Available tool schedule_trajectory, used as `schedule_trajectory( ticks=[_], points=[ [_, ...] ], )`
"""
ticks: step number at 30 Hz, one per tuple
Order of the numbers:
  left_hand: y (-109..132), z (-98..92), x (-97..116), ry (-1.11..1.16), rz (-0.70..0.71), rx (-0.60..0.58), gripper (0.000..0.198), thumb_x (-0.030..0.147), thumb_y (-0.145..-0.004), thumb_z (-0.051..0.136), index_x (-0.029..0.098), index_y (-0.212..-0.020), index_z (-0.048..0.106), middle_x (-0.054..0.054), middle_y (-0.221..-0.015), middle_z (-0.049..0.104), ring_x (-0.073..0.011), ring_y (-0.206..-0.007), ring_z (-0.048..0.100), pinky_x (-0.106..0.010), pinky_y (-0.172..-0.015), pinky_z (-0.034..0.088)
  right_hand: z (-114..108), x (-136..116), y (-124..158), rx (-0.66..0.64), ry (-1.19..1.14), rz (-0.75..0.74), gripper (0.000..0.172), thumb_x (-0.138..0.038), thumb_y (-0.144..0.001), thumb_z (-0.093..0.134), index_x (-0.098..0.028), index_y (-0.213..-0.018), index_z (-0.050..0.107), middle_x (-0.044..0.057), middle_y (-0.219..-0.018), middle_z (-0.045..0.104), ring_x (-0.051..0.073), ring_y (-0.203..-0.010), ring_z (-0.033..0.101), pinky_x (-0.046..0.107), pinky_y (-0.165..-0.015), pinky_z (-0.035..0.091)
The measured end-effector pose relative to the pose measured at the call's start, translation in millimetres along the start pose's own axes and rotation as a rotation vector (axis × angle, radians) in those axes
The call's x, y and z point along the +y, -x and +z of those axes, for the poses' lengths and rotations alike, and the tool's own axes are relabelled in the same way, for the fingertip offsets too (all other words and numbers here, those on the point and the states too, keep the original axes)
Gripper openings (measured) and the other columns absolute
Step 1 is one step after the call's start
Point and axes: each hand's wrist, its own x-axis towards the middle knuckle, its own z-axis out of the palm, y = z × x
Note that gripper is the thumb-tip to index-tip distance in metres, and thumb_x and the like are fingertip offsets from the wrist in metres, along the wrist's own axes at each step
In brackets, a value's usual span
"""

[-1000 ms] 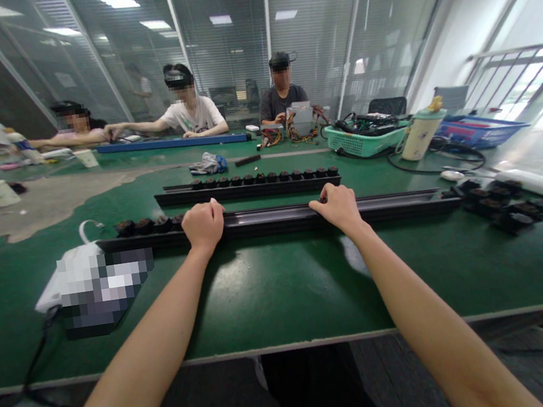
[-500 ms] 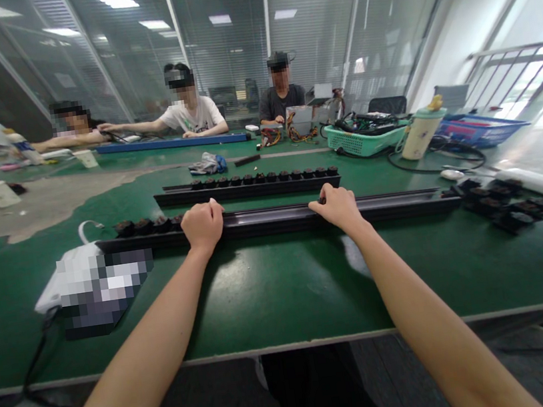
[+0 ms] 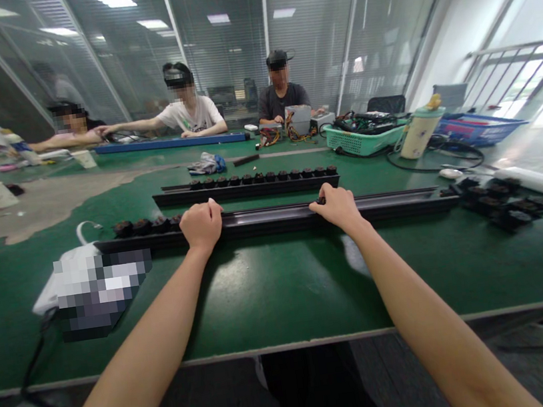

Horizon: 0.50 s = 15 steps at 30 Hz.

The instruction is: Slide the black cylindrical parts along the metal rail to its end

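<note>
A long black rail (image 3: 279, 226) with a bright inner channel lies across the green table in front of me. My left hand (image 3: 203, 226) is closed over it left of the middle, knuckles up, fingertips hidden. My right hand (image 3: 338, 204) is at the rail farther right, thumb and fingers pinched around a small black part (image 3: 320, 200) that is mostly covered. Several black round parts (image 3: 141, 227) sit in the rail's left end. Behind it, a second black rail (image 3: 244, 190) carries a row of similar parts.
Loose black parts (image 3: 513, 200) are heaped at the right. A white device (image 3: 60, 280) with a cable lies at the left. Farther back are a cloth (image 3: 206, 164), a green basket (image 3: 363, 139) and a yellow bottle (image 3: 422, 132). Several people sit across the table.
The view has shifted very slightly. Both hands keep their places on the rail, with no visible change in grip.
</note>
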Motion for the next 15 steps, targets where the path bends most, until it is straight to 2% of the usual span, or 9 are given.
schedule_trajectory(
  ticks=[15],
  points=[
    [-1.1, 1.9, -1.4, 0.021, -0.011, -0.007, 0.064, 0.041, -0.105, 0.025, 0.02, -0.09, 0.084, -0.014, -0.089, 0.074, -0.0261, -0.083, 0.065, -0.037, -0.075, 0.039, 2.4, 2.1, -0.4, 0.041, 0.025, 0.031, 0.032, -0.041, -0.091, 0.052, -0.015, -0.108, 0.062, 0.017, -0.107, 0.074, 0.033, -0.106, 0.064, 0.04, -0.09, 0.039]
  ],
)
